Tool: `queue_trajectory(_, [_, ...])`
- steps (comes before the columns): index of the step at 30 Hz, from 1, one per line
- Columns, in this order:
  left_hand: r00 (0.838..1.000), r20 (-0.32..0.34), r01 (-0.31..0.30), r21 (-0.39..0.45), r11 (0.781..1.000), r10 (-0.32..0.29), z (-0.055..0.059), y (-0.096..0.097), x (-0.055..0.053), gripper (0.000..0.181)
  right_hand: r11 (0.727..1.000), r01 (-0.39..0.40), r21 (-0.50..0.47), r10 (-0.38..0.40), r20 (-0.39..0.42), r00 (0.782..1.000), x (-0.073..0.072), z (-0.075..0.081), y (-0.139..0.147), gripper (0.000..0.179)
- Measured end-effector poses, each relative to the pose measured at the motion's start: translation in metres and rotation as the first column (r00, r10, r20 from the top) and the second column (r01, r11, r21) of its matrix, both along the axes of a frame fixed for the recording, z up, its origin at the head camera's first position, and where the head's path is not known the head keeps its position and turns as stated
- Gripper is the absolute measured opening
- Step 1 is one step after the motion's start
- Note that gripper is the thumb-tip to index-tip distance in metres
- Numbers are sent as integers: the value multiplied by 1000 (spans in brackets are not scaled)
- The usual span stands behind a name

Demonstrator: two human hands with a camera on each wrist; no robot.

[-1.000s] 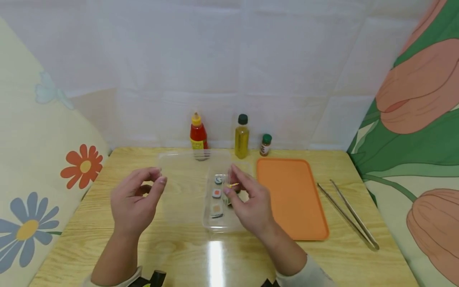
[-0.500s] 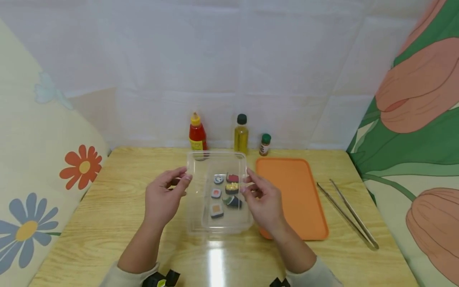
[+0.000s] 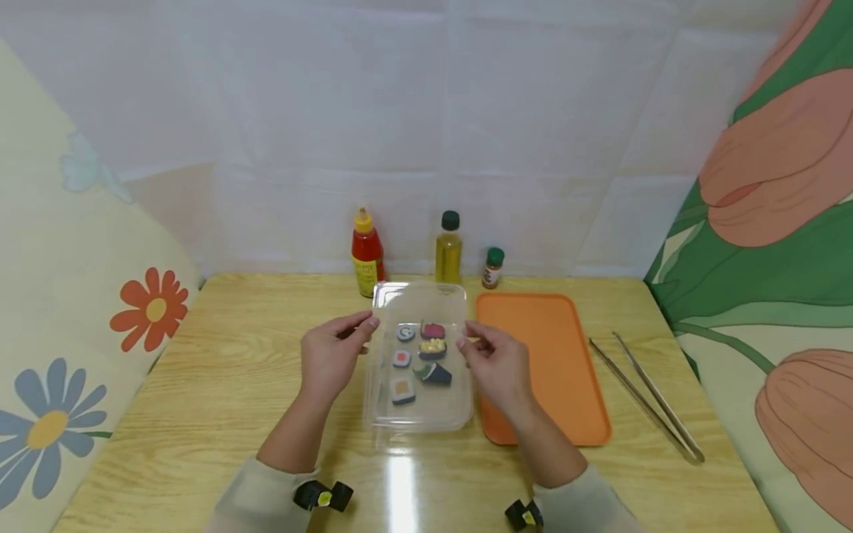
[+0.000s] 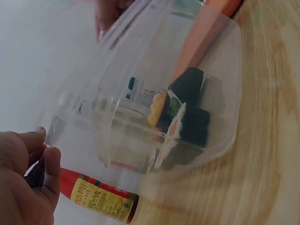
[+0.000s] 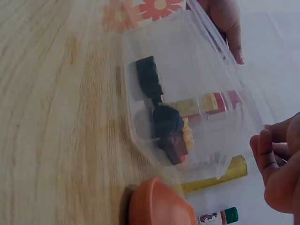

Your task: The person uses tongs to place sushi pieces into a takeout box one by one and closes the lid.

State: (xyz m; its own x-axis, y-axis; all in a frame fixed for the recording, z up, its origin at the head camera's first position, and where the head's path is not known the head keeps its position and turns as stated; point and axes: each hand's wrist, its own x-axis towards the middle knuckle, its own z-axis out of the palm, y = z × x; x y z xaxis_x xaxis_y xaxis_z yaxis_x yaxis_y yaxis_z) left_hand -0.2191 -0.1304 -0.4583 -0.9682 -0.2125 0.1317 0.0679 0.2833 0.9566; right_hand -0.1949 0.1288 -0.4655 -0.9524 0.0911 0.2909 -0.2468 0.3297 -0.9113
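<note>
A clear plastic lid hangs over a clear plastic container on the table. My left hand pinches the lid's left edge, and my right hand pinches its right edge. Inside the container lie several sushi pieces, among them a roll with an orange-red centre, a yellow-topped piece and a dark cone-shaped hand roll. Both wrist views show the lid slightly tilted above the container's rim; whether the two touch anywhere is hard to tell through the clear plastic.
Just right of the container lies an orange tray, with metal tongs beyond it. Along the back stand a red sauce bottle, an oil bottle and a small green-capped jar.
Both hands first hovered apart, the lid lying off to the left. The lid has since moved right over the container; my left hand came inward and now both hands hold its edges.
</note>
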Motion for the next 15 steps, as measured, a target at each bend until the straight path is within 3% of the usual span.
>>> queue_trajectory(8, [988,113,120,-123,985,-106,-7,-4,-9,36,997,6,80,-13,88,996,-12,-6,5,26])
queue_trajectory(15, [979,163,149,-161,976,-123,-13,-4,-17,39,991,-4,130,-14,135,991,-21,-9,7,27])
